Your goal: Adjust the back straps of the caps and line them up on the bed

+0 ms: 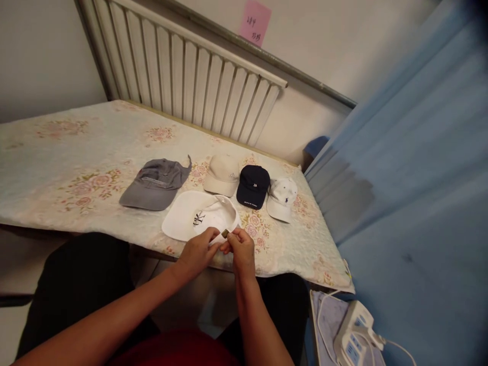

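A white cap with a dark logo lies near the front edge of the flowered table cover. Both hands meet at its back edge. My left hand pinches the cap's rear strap. My right hand pinches the small dark metal buckle on that strap. Behind the white cap lie a grey cap, a beige cap, a navy cap and a small white cap, side by side.
A white radiator stands against the wall behind the table, with a pink note above it. A blue curtain hangs on the right. A white device with a cable rests on a cloth at lower right.
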### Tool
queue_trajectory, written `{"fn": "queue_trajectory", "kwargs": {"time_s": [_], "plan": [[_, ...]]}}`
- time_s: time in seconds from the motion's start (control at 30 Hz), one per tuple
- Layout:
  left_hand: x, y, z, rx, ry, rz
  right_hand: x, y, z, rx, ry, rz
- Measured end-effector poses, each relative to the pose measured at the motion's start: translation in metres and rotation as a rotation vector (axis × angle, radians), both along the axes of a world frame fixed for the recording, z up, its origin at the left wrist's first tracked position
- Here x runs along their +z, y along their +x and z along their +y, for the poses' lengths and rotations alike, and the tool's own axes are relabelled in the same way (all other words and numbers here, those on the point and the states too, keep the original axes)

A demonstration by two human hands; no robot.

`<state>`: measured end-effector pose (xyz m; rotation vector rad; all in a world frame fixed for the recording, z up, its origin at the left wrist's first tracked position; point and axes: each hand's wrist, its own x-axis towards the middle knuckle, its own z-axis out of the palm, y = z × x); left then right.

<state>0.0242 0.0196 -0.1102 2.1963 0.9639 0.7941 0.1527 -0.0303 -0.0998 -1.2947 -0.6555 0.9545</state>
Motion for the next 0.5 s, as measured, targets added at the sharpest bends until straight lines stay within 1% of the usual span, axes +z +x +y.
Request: {"fn": "queue_trajectory", "kwargs": {"time_s": [0.13, 0.33, 0.43, 0.5], "plan": [[0.0042, 0.0044, -0.0011, 0.057, 0.038, 0.096, 0.0045, -0.0004, -0.0010, 0.007, 0.001, -0.020], [0.0089, 0.0072, -0.0051, 0.106, 0.159, 0.244, 0.0045, -0.0002, -0.0020, 0.012, -0.019, -0.058], [0.0078, 0.0078, -0.0053, 0.113, 0.150, 0.235, 0.0044, -0.0007, -0.0021, 0.013, -0.013, -0.054], [0.0063, 0.0081, -0.0051, 0.108, 0.133, 0.170, 0.0048, -0.0010, -0.0020, 0.022, -0.003, -0.044]]}}
